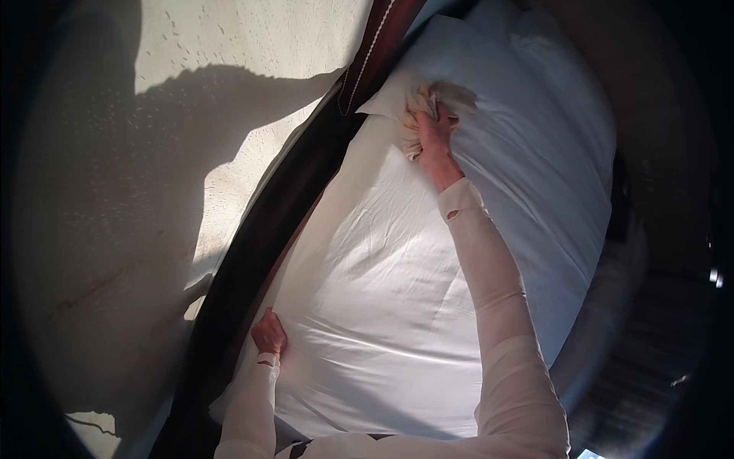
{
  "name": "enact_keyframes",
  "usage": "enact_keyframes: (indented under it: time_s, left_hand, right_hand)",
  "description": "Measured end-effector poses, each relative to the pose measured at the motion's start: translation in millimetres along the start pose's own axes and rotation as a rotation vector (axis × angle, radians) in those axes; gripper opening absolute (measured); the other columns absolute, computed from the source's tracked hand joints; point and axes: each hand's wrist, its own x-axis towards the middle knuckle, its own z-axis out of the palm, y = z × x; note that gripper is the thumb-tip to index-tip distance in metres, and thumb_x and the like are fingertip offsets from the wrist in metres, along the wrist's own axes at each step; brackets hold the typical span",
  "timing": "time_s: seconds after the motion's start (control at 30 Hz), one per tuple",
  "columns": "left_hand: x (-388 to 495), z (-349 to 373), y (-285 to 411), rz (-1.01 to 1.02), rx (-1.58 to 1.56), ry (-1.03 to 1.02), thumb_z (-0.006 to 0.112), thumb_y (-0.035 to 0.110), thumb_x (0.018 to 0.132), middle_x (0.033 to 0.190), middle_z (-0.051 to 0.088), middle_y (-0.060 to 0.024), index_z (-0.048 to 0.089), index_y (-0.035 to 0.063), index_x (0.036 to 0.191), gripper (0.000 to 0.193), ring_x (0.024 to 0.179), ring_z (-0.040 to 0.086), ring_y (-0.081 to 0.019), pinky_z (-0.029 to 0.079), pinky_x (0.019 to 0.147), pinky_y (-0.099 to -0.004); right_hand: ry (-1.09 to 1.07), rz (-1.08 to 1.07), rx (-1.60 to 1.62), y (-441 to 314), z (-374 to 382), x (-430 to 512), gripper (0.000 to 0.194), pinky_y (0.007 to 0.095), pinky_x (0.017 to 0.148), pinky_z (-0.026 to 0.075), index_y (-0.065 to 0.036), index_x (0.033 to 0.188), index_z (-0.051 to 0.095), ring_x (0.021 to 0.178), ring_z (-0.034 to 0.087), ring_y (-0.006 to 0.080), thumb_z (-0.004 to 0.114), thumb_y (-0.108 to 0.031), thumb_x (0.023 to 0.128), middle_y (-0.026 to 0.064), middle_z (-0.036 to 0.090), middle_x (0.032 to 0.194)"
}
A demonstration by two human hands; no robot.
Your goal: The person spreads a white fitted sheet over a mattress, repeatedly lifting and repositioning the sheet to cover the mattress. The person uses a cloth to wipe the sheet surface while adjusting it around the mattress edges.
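Observation:
A white sheet [395, 275] covers a bed mattress and shows creases across its surface. My right hand [436, 135] is stretched far forward, gripping a bunched beige cloth [412, 137] against the bedding, beside the corner of what looks like a white pillow [487, 57]. Nearer to me, at the left edge of the bed, my left hand [269, 334] is curled into a fist on the edge of the sheet. Its fingertips are hidden. Both forearms wear long pale sleeves.
A dark padded or wooden rail [269, 229] runs along the bed's left side. Past it, a sunlit pale surface [229, 34] carries my shadow. A beaded blind chain [367, 54] hangs by a reddish-brown post [387, 34]. Dark floor [648, 321] lies right.

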Motion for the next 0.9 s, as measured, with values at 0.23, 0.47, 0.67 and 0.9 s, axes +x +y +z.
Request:
enact_keyframes:
  time_s: [0.23, 0.47, 0.67, 0.9]
  left_hand:
    - [1, 2, 2, -0.014, 0.038, 0.014, 0.038, 0.026, 0.097, 0.071, 0.064, -0.0219, 0.061, 0.0082, 0.105, 0.03, 0.068, 0.062, -0.0446, 0.047, 0.059, -0.0537]
    - [6, -6, 14, 0.024, -0.017, 0.008, 0.041, 0.028, 0.097, 0.069, 0.065, -0.0184, 0.055, 0.0121, 0.087, 0.024, 0.067, 0.063, -0.0411, 0.05, 0.061, -0.0517]
    - [16, -20, 26, 0.052, -0.006, -0.075, 0.037, 0.028, 0.098, 0.077, 0.068, -0.0173, 0.061, 0.012, 0.087, 0.031, 0.073, 0.067, -0.0389, 0.054, 0.069, -0.0472]
    - [16, -34, 33, 0.149, -0.054, -0.101, 0.038, 0.023, 0.097, 0.077, 0.067, -0.0186, 0.059, 0.0081, 0.093, 0.026, 0.078, 0.067, -0.0387, 0.054, 0.071, -0.0459]
  right_hand:
    - [-0.564, 0.812, 0.683, -3, 74, -208, 0.046, 0.0349, 0.088, 0.052, -0.011, 0.129, 0.048, 0.104, 0.059, 0.0193, 0.056, -0.005, 0.085, 0.0059, 0.058, 0.114]
    - [-0.368, 0.158, 0.528, -104, -129, -297, 0.07, 0.0457, 0.11, 0.042, -0.001, 0.143, 0.035, 0.124, 0.052, 0.0335, 0.051, -0.001, 0.075, 0.0179, 0.051, 0.131]
    - [-0.078, -0.127, -0.457, -117, -190, -225, 0.057, 0.0311, 0.099, 0.046, 0.001, 0.136, 0.049, 0.113, 0.057, 0.0217, 0.057, -0.005, 0.08, 0.013, 0.054, 0.132]
    - [-0.376, -0.43, -0.813, 46, -89, -317, 0.055, 0.0352, 0.1, 0.043, -0.01, 0.129, 0.058, 0.115, 0.058, 0.0289, 0.056, -0.009, 0.074, 0.0119, 0.063, 0.123]
